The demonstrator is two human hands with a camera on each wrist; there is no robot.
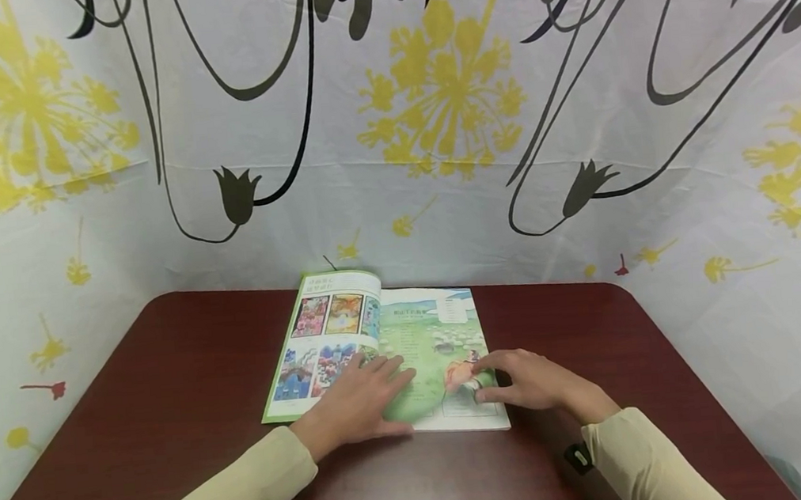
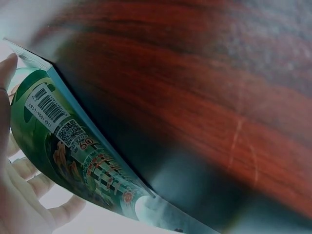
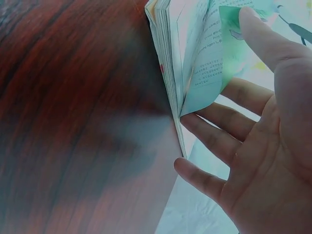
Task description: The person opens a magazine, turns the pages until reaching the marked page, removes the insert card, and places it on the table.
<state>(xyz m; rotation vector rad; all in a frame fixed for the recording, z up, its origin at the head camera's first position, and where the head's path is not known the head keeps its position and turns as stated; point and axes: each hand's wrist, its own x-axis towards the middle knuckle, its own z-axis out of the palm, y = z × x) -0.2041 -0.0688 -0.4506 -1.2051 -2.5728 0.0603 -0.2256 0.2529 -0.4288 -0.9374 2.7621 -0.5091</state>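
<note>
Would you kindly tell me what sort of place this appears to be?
Probably a small screened-off indoor workspace: a creased, flower-patterned sheet rises behind and beside a dark reddish table, on which an illustrated magazine lies open.

Curtained-off nook, room type unclear: reddish-brown table (image 1: 150,407) with flower-patterned white cloth (image 1: 341,223) on 3 sides.

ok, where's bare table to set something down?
Bare table: left of the open magazine, beyond left sleeve; right, between right hand and table edge; front, between left and right sleeve. Crowded: the magazine's near half, taken by left hand and right hand.
</note>
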